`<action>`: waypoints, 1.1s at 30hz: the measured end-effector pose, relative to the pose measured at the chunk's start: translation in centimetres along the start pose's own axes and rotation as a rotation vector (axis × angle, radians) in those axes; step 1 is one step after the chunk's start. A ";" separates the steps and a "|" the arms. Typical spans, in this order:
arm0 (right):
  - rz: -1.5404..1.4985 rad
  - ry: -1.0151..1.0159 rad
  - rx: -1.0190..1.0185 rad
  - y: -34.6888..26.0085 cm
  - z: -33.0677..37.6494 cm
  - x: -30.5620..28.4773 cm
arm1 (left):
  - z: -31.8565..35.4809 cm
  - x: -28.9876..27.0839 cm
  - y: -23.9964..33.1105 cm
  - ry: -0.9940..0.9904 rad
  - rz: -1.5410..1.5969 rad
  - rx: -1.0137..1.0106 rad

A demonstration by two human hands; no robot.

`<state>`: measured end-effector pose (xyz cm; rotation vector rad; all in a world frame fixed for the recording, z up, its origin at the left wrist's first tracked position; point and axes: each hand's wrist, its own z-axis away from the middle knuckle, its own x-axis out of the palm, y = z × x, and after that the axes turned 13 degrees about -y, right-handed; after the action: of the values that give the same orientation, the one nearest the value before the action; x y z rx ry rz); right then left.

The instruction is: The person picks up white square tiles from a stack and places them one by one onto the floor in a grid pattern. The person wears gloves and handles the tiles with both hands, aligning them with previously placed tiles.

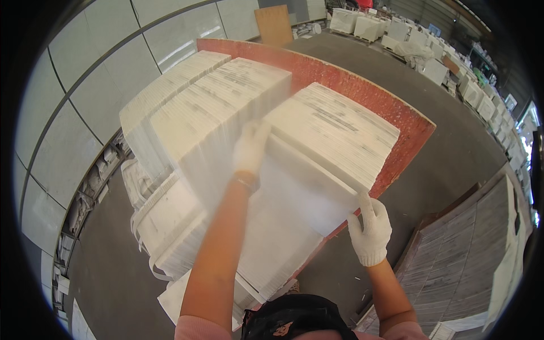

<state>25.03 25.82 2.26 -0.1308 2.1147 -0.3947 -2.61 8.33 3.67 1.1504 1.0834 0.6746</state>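
Note:
A thin white stone tile (297, 190) stands on edge at the near side of a row of upright tiles (334, 124), leaning slightly apart from it. My left hand (251, 146), in a white glove and smeared by motion, grips the tile's left end beside the neighbouring tile stack. At its right end, my right hand (369, 231), also gloved, is closed on the upper corner with the thumb on the near face. Another block of upright tiles (218, 102) stands to the left, with a narrower row (170, 85) beyond it.
A red board (340, 73) runs behind the tile rows. Strapped tiles (173, 226) sit at the near left. Large pale slabs (113, 85) line the left side; a crate of grey panels (464, 255) is at the right. White stacks (368, 25) stand far back on the grey floor (447, 153).

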 end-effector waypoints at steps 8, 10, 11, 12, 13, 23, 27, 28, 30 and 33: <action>-0.614 -0.177 0.340 -0.5 5.5 5.6 | 0.8 -2.5 -11.5 -0.247 0.476 0.054; -0.587 -0.304 0.283 0.6 6.4 9.2 | 0.8 -2.4 -15.3 -0.298 0.458 0.120; -0.477 -0.365 0.138 1.3 6.5 11.1 | 1.0 -2.3 -17.2 -0.331 0.415 0.152; -0.548 -0.473 0.215 1.5 6.7 13.0 | 1.2 -2.2 -19.0 -0.346 0.372 0.149; -0.542 -0.411 0.080 2.0 7.2 13.5 | 1.0 -2.4 -20.7 -0.398 0.550 0.164; -1.004 -0.606 0.186 -1.0 5.7 5.1 | 10.4 -8.2 -18.3 -0.054 -0.453 -0.019; -1.574 -0.628 0.456 -3.8 7.3 3.7 | 18.9 -11.0 -13.5 0.005 -0.026 0.067; -1.612 -0.623 0.519 -4.6 7.8 3.7 | 20.5 -12.1 -13.3 -0.031 -0.059 0.082; -1.689 -0.598 0.581 -6.0 8.6 4.2 | 24.2 -13.6 -14.1 -0.072 -0.038 0.073; -1.685 -0.683 0.623 -8.1 10.2 4.7 | 29.6 -15.1 -15.9 -0.075 0.221 -0.052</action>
<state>30.53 14.67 -3.91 -1.4358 0.6912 -1.6202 17.74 -20.95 -5.65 1.2519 0.8783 0.8196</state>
